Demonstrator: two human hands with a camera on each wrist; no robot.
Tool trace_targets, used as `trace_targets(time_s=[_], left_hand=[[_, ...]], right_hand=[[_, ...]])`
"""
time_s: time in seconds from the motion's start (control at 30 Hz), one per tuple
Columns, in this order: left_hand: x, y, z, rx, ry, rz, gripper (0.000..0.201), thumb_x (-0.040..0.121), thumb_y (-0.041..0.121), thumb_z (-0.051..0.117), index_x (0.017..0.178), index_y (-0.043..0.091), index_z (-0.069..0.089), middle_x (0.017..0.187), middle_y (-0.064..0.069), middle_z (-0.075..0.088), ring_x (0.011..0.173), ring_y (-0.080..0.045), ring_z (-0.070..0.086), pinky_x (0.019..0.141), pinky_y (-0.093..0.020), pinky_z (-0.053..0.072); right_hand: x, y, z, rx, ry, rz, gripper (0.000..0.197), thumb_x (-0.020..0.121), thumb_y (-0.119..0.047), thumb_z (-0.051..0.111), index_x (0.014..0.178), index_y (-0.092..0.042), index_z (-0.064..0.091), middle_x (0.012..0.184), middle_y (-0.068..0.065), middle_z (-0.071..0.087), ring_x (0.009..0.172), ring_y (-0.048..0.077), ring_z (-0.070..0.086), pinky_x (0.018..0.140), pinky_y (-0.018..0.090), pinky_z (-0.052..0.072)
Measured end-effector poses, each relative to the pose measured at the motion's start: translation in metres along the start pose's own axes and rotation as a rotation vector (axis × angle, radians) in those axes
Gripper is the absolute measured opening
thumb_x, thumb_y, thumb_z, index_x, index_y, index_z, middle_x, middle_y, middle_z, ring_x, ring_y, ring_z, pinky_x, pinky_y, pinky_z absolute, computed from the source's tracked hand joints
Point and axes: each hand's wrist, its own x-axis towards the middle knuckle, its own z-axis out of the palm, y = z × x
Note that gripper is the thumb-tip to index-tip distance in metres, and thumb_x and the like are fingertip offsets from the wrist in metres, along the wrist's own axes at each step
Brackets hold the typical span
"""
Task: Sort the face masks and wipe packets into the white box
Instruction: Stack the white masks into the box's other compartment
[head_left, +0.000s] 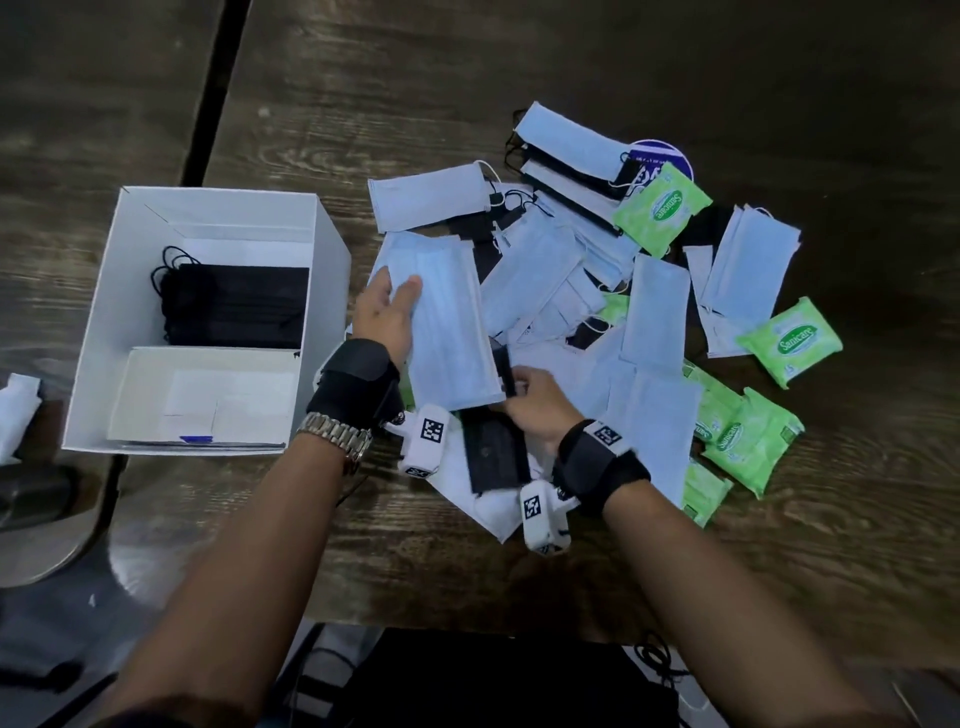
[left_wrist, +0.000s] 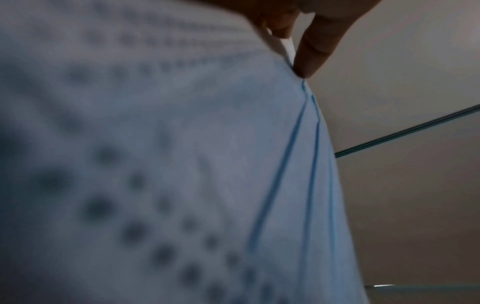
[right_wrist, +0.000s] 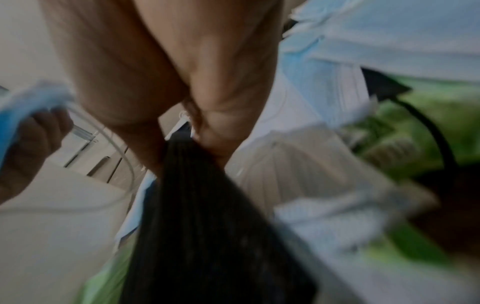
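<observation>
A white box (head_left: 332, 244) stands open at the left of the tabletop (head_left: 727, 571), split into compartments: the far one holds a stack of black masks (head_left: 236, 306), the near one only white card. To its right sprawls a loose pile of light blue masks (head_left: 545, 270), some black ones among them. A small stack of blue masks (head_left: 447, 322) is tilted above the pile's left edge. Green wipe packets (head_left: 662, 208) lie at the pile's far side, right edge and near-right corner.
</observation>
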Motion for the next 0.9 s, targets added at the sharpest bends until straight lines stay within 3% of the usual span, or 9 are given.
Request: trace_targets(time_s=[0.1, 0.2, 0.3, 0.4, 0.5, 0.57, 0.67, 0.8, 0.9], left_hand=[[0.0, 0.015, 0.007, 0.019, -0.031, 0.123, 0.03, 0.101, 0.011, 0.044, 0.13, 0.003, 0.051, 0.115, -0.008, 0.062, 0.091, -0.011, 0.064, 0.083, -0.024, 0.054], [0.003, 0.012, 0.008, 0.177, -0.047, 0.192, 0.038, 0.099, 0.026, 0.05, 0.131, 0.007, 0.046, 0.123, -0.008, 0.061, 0.103, -0.019, 0.064, 0.093, -0.036, 0.053], [0.004, 0.0, 0.004, 0.29, -0.129, 0.256, 0.045, 0.094, 0.023, 0.055, 0.136, 0.024, 0.039, 0.135, -0.005, 0.052, 0.107, -0.028, 0.061, 0.097, -0.043, 0.05], [-0.001, -0.007, 0.0, 0.375, -0.19, 0.386, 0.054, 0.096, 0.01, 0.051, 0.142, 0.035, 0.037, 0.148, 0.014, 0.04, 0.129, -0.008, 0.046, 0.108, -0.025, 0.039], [-0.003, -0.017, 0.0, 0.488, -0.189, 0.328, 0.028, 0.099, 0.009, 0.05, 0.111, 0.026, 0.069, 0.127, 0.005, 0.063, 0.098, -0.004, 0.059, 0.085, -0.004, 0.043], [-0.004, -0.022, -0.002, 0.477, -0.206, 0.28, 0.018, 0.095, 0.011, 0.058, 0.102, 0.02, 0.072, 0.116, 0.004, 0.066, 0.095, -0.003, 0.057, 0.078, 0.004, 0.037], [-0.004, -0.025, -0.008, 0.509, -0.262, 0.295, 0.025, 0.086, 0.016, 0.071, 0.111, 0.018, 0.07, 0.116, 0.014, 0.062, 0.104, 0.007, 0.054, 0.087, 0.005, 0.034], [0.009, -0.031, -0.012, 0.504, -0.244, 0.262, 0.02, 0.088, 0.007, 0.066, 0.099, 0.023, 0.072, 0.115, 0.004, 0.068, 0.111, -0.005, 0.059, 0.097, -0.008, 0.039], [0.02, -0.033, -0.014, 0.485, -0.185, 0.229, 0.022, 0.091, 0.005, 0.059, 0.101, 0.02, 0.071, 0.116, 0.0, 0.067, 0.103, -0.012, 0.061, 0.083, -0.003, 0.042]], right_hand=[[-0.008, 0.0, 0.013, 0.066, -0.163, 0.01, 0.029, 0.083, 0.0, 0.074, 0.112, -0.003, 0.069, 0.108, 0.005, 0.073, 0.095, 0.012, 0.07, 0.074, 0.019, 0.056], [0.012, -0.013, 0.009, -0.144, 0.13, -0.051, 0.007, 0.084, -0.003, 0.07, 0.09, -0.004, 0.07, 0.089, 0.007, 0.072, 0.079, 0.017, 0.067, 0.061, 0.018, 0.052], [0.047, -0.029, -0.01, -0.252, 0.434, -0.068, 0.02, 0.082, -0.026, 0.073, 0.082, -0.007, 0.069, 0.083, 0.004, 0.069, 0.083, 0.02, 0.065, 0.075, 0.027, 0.052], [0.074, -0.039, -0.026, -0.332, 0.517, -0.023, 0.039, 0.084, -0.038, 0.071, 0.087, 0.0, 0.063, 0.085, 0.006, 0.063, 0.081, 0.021, 0.057, 0.074, 0.028, 0.046], [0.089, -0.045, -0.029, -0.387, 0.576, -0.013, 0.045, 0.08, -0.049, 0.071, 0.079, -0.006, 0.056, 0.079, 0.009, 0.061, 0.075, 0.024, 0.06, 0.065, 0.031, 0.046], [0.094, -0.048, -0.027, -0.407, 0.584, 0.015, 0.043, 0.08, -0.046, 0.072, 0.086, -0.005, 0.058, 0.09, 0.009, 0.066, 0.083, 0.027, 0.064, 0.069, 0.034, 0.051], [0.101, -0.049, -0.025, -0.409, 0.577, 0.019, 0.033, 0.084, -0.035, 0.069, 0.092, -0.004, 0.062, 0.094, 0.011, 0.068, 0.092, 0.031, 0.066, 0.067, 0.031, 0.046], [0.093, -0.054, -0.03, -0.319, 0.655, -0.194, 0.029, 0.085, -0.025, 0.066, 0.066, -0.012, 0.049, 0.062, 0.002, 0.053, 0.063, 0.023, 0.052, 0.059, 0.028, 0.038], [0.074, -0.059, -0.047, -0.068, 0.488, -0.391, 0.037, 0.082, -0.021, 0.071, 0.061, -0.012, 0.042, 0.056, 0.0, 0.042, 0.055, 0.016, 0.04, 0.061, 0.025, 0.038]])
